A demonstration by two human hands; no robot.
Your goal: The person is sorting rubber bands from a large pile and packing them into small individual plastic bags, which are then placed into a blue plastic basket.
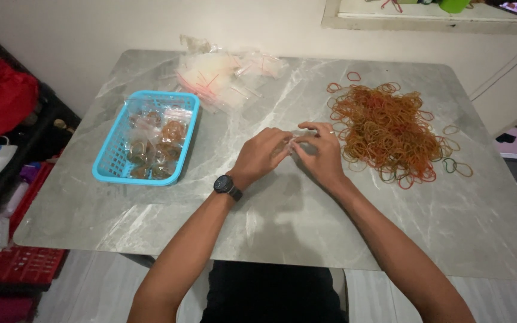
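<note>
Broadly, a grey marble-look table [270, 239] fills the view. At its right lies a wide heap of rubber bands [384, 128], mostly orange and brown, with a few loose bands strayed around its edge. At the far left-centre sits a pile of clear plastic bags [222, 78] with red strips. A blue plastic basket [112, 161] near the left edge holds filled bags of bands. At the centre, the 2 hands meet over a small clear bag [294, 145]: the left hand [261, 154], a black watch [227, 186] on its wrist, and the right hand [321, 152] both pinch it, fingers closed on the plastic.
</note>
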